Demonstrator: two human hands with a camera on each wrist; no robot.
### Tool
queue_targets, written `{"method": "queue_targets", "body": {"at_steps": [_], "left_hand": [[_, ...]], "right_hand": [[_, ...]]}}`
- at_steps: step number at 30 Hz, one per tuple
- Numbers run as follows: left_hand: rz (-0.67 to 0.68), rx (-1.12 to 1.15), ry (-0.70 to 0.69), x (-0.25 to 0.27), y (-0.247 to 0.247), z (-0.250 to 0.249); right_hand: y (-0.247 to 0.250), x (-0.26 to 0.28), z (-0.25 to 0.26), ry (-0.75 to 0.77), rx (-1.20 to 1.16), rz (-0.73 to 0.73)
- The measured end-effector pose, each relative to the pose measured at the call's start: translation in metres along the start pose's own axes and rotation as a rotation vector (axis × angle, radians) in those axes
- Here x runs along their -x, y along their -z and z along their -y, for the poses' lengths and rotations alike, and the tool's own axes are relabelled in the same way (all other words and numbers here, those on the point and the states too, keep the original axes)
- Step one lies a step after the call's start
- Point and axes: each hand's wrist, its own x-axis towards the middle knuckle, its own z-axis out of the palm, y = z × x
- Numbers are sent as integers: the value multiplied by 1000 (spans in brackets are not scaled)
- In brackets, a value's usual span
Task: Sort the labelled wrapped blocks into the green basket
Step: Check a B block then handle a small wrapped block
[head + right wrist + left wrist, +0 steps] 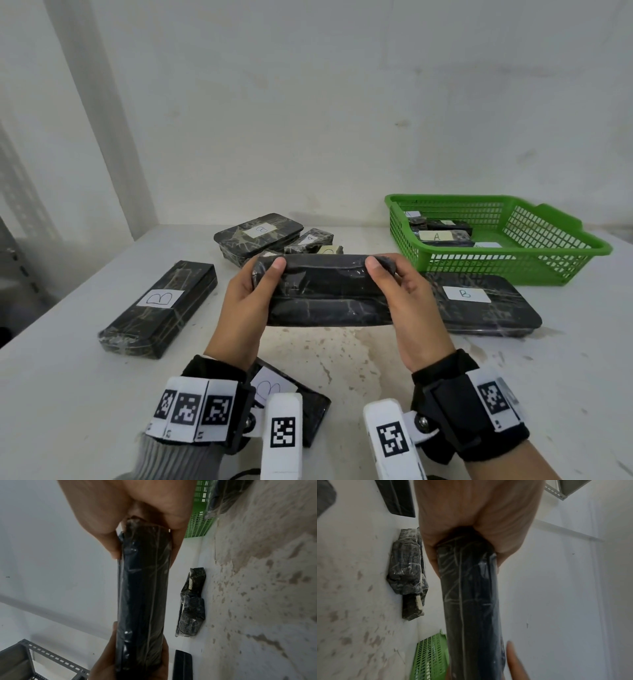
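- The fingers of the left hand curl round the left end of a long wrapped block, thumb on its near face; the right hand grips the right end the same way, so both hands are closed on the one block, held clear above the desk.
- The face turned toward the head camera shows no label; in my judgement the block is held by its ends so that it can be turned over and its letter read before sorting; the wrist views show only dark film and creases, no label either.
- The green basket stands at the far right of the desk, well within reach of the right hand; inside it lie small wrapped blocks, one plainly marked A; I count at least three labels there, but the exact number of blocks I cannot tell.
- Blocks marked B lie outside the basket, which suggests, as a guess, that only A goes in; I count three with a clear B: one at the left, one just in front of the basket, one near the left wrist.
- At the back sits a larger block whose letter I cannot read, with two smaller pieces beside it.
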Motion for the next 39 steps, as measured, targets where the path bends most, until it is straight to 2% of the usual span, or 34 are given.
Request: {"method": "queue_targets", "body": {"at_steps": [2,7,10,15,20,22,25,29,33,39], "left_hand": [[11,1,7,1,0,-1],[109,-15,-4,6,-4,0],[56,-28,-38,6,-4,2],[27,-25,-21,5,-5,5],[137,19,13,5,-3,2],[104,-9,-21,5,-2,2],[55,-41,-52,6,-2,4],[38,-13,-22,4,-2,5],[128,25,24,2,3,1],[38,-3,-64,6,-4,2]], "right_hand": [[-2,1,-3,-29,31,11],[-3,1,-8,11,104,-123],[-3,1,-10,10,140,-135],[-2,1,-4,-70,76,-55],[-3,2,-6,-11,123,-163],[-5,4,-8,7,117,-177],[-6,4,-7,-8,122,-127],[0,0,-3,-68,28,5],[-4,2,-6,-17,16,-61],[-2,0,-4,-23,0,-27]]}}
